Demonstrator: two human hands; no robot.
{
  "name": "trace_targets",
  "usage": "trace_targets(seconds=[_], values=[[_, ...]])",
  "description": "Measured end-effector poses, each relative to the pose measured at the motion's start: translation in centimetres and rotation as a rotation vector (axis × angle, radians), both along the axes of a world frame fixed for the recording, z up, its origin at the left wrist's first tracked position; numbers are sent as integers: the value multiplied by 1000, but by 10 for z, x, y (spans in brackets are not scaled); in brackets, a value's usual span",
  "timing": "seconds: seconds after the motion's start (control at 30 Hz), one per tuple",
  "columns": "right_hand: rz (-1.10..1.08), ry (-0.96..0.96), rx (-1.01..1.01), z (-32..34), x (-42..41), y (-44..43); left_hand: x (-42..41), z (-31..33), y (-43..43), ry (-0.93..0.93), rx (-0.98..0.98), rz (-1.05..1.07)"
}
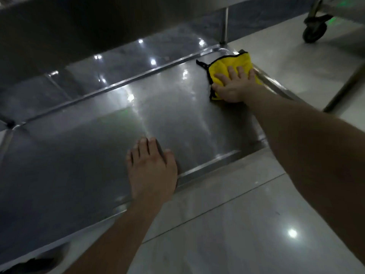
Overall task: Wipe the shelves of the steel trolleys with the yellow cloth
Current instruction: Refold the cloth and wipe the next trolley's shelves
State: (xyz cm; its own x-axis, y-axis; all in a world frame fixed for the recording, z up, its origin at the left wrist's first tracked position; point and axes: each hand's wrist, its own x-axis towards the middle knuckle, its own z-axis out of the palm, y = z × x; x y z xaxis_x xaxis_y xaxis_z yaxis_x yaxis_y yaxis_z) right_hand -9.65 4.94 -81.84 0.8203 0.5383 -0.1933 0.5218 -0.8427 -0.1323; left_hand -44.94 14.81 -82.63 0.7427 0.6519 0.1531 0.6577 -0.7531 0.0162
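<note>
A low steel trolley shelf [98,139] fills the left and middle of the head view, shiny with light reflections. The yellow cloth [221,66], edged in black, lies in the shelf's far right corner. My right hand [235,84] presses flat on the cloth with fingers spread and straight. My left hand [152,167] rests flat on the shelf near its front rim, fingers straight, holding nothing.
Another steel shelf [79,26] hangs above the low one at the top left. An upright trolley post [225,24] stands at the far corner. A second trolley's caster wheel [314,32] is at the top right. Pale glossy floor tiles [237,224] lie to the right.
</note>
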Motion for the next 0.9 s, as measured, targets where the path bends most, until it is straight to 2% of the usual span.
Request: trace_targets(seconds=[0.07, 0.2, 0.3, 0.43, 0.57, 0.7, 0.8, 0.9], values=[[44, 17, 2, 4, -8, 45, 0, 2, 2, -8, -38, 9], [267, 14, 37, 4, -72, 96, 0, 3, 7, -3, -36, 2], [386, 0, 84, -1, -121, 74, -1, 5, 7, -36, -65, 18], [505, -49, 110, -7, -173, -2, -1, 9, 7, -26, -123, 36], [446, 1, 82, 3, -170, -78, -3, 13, 4, 125, -47, 6], [319, 35, 41, 8, -127, -117, -4, 14, 2, 104, -51, 8], [176, -7, 23, -1, -83, -109, -5, 12, 0, 58, -61, 7], [45, -33, 28, -4, -36, -65, -3, 10, 0, 29, -55, 21]])
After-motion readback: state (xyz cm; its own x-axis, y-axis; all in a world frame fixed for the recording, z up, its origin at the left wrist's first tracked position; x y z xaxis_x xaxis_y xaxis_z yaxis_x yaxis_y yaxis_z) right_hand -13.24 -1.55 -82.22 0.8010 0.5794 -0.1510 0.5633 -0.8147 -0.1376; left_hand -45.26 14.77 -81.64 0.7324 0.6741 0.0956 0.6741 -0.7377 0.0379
